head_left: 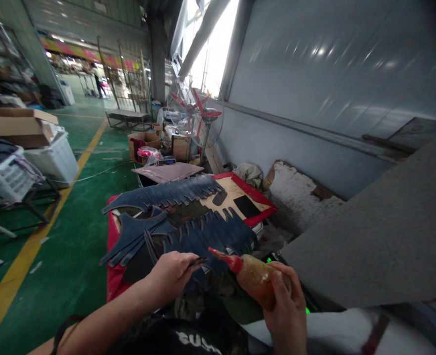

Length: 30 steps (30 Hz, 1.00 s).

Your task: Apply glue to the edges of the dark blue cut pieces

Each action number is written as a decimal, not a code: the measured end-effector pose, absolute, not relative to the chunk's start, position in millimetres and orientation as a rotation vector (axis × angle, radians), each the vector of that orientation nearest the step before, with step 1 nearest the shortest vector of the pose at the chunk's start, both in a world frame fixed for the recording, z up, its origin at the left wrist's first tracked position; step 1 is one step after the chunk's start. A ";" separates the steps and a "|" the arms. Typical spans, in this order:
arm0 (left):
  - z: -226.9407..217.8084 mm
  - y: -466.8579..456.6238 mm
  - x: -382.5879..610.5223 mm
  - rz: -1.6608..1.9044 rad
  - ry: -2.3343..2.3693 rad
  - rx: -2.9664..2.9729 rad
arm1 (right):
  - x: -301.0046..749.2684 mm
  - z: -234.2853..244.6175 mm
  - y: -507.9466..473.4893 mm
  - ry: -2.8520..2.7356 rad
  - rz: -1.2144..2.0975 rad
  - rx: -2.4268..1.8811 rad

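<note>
My right hand (286, 301) is wrapped round a squeeze bottle (256, 280) of amber liquid. Its red cap and pointed red nozzle aim up and to the left. Close to the nozzle tip, my left hand (176, 273) pinches a small dark, thin piece (200, 261), whose kind I cannot make out. Beyond both hands, dark blue cut pieces (206, 234) with slit edges lie in overlapping rows on a red-edged board (265, 206). Curved blue strips (134, 236) lie at the board's left side.
A standing fan (197, 113) with red blades is beyond the board, near cardboard boxes (181, 147). At left are a white plastic basket (7, 175) and a carton (14, 127) beside a yellow floor line (51, 222). A grey panel (380, 236) slants at right.
</note>
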<state>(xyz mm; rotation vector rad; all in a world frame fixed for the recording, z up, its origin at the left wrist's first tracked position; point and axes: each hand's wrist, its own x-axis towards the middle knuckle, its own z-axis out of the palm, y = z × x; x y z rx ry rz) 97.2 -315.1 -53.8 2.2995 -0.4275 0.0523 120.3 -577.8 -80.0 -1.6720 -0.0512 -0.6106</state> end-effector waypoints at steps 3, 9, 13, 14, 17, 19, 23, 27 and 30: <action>-58.3 -310.4 98.7 0.437 -0.643 2.603 | 122.7 -78.0 -582.8 -0.060 -0.536 -1.645; -63.9 -306.6 101.8 0.794 -0.782 2.786 | 129.1 -84.1 -587.5 -0.102 -0.361 -1.681; -68.7 -304.0 102.7 0.900 -0.814 2.748 | 122.9 -90.3 -584.5 -0.160 -0.257 -1.594; -70.4 -303.3 102.8 0.904 -0.809 2.744 | 120.9 -91.1 -582.9 -0.172 -0.227 -1.560; -75.0 -301.6 103.2 0.883 -0.791 2.747 | 118.5 -91.9 -578.7 -0.160 -0.204 -1.468; -77.2 -300.3 103.6 0.887 -0.789 2.749 | 121.0 -92.6 -578.1 -0.134 -0.246 -1.476; -79.4 -297.4 104.1 0.894 -0.793 2.759 | 129.7 -97.1 -581.6 -0.014 -0.329 -1.583; -80.2 -298.2 103.2 0.883 -0.825 2.765 | 131.9 -99.6 -580.1 0.126 -0.298 -1.545; -81.7 -299.9 102.9 0.859 -0.812 2.797 | 126.7 -97.7 -573.8 0.140 -0.180 -1.538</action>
